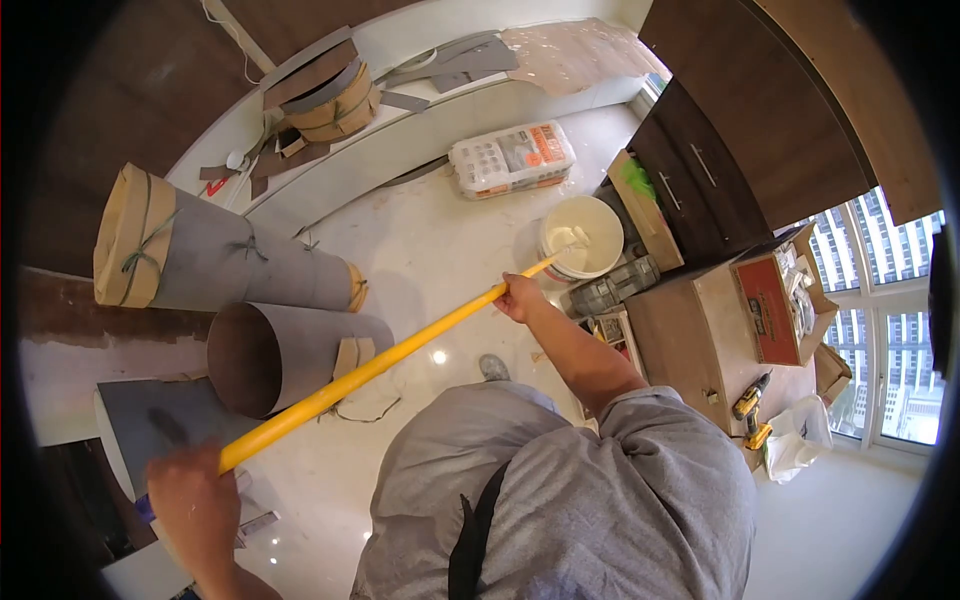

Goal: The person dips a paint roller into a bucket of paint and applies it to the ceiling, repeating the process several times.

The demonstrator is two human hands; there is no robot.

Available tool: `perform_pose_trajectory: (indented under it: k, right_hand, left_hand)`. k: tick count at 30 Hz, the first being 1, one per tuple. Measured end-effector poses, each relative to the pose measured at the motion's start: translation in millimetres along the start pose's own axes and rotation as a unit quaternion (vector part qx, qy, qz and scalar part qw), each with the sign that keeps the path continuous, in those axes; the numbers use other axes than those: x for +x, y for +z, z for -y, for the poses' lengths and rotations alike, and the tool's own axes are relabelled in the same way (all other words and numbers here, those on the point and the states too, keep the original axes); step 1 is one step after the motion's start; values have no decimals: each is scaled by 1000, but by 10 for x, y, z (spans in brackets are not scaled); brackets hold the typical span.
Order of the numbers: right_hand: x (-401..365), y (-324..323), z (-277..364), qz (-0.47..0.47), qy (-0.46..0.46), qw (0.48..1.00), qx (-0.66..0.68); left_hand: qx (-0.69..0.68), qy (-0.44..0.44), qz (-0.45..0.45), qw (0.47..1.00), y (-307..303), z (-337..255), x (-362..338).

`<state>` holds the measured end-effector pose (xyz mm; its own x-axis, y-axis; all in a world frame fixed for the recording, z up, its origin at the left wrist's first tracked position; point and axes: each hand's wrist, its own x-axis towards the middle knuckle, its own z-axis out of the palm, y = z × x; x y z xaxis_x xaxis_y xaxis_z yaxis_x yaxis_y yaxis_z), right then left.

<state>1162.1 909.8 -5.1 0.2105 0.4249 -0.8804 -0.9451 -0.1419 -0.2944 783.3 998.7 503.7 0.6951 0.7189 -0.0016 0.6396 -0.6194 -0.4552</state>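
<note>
While we stood on the white floor [440,250], we held a long yellow pole [380,365] with both hands. Our left hand [195,495] was down low by our side, and its grip was curled tight around the near end of the pole. Our right hand [520,297] was farther up with the arm stretched out, and its grip was wrapped all the way around the pole too. The far tip of the pole sat in a white bucket [612,215] on the floor and had white stuff on it. A white bag [510,158] lay near the bucket. Two big gray rolls [250,265] lay to our left. A yellow drill [750,400] rested on a brown box [690,340] to our right.
</note>
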Motion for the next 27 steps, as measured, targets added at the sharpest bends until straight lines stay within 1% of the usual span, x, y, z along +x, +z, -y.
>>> perform_pose_trajectory:
  k: [2,3,5,6,8,12,14,15,18,20,21,23,24,27]
  right_hand:
    - [175,-52,7,-9,31,999,21]
    - [240,-61,2,-16,32,999,17]
    - [231,-2,1,-30,34,999,11]
    - [214,-4,-28,-20,25,999,13]
    - [64,34,-36,-1,5,1000,16]
    - [111,32,-38,-25,8,999,45]
    - [94,108,-80,-38,13,997,59]
    - [61,141,-150,-26,18,999,44]
    - [-341,334,-333,22,36,999,8]
    - [-637,434,-521,71,59,996,-10]
    - [-802,473,-621,75,55,995,-29]
    - [-1025,522,-761,84,46,993,-68]
    - [-980,517,-788,78,50,993,-71]
    - [-869,476,-931,60,60,993,-80]
  left_hand:
    - [21,15,30,999,-7,-115,76]
    - [30,23,42,998,-5,-154,104]
    - [-7,21,-6,1000,-46,-110,96]
    - [-25,21,-28,999,-61,-80,90]
    - [-20,19,-27,999,-3,49,46]
    - [-13,5,-9,1000,164,5,17]
    - [-10,-1,-41,999,270,95,-49]
    - [-8,-3,-55,998,327,191,-118]
    - [15,-70,-15,997,521,664,-487]
    - [-17,-116,-13,993,735,1086,-872]
    - [-34,-139,-12,990,810,1219,-1043]
    - [-49,-183,34,981,871,1297,-1279]
    - [-57,-205,58,975,906,1334,-1351]
    - [-61,-169,79,981,1066,1265,-1440]
